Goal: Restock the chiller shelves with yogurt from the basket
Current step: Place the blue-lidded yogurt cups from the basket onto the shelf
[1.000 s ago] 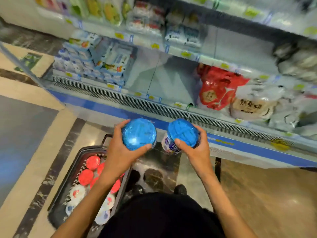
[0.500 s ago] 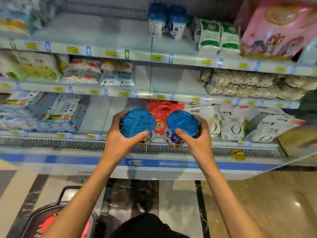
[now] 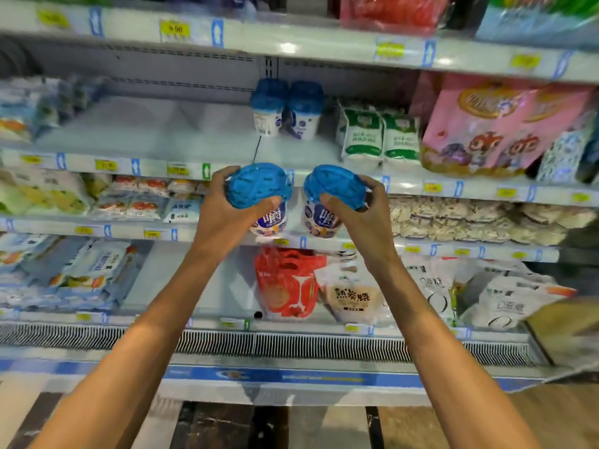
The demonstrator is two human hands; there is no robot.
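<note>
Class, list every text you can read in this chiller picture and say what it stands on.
"9.00": yellow price tag, top shelf rail.
"嚼": left yogurt cup and right yogurt cup.
Other tags, bag prints: too blurred.

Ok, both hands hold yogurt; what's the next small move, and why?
Probably lift both up onto the shelf above. The left hand grips one yogurt cup, the right hand the other cup, and matching shelf cups stand there beside bare space.
</note>
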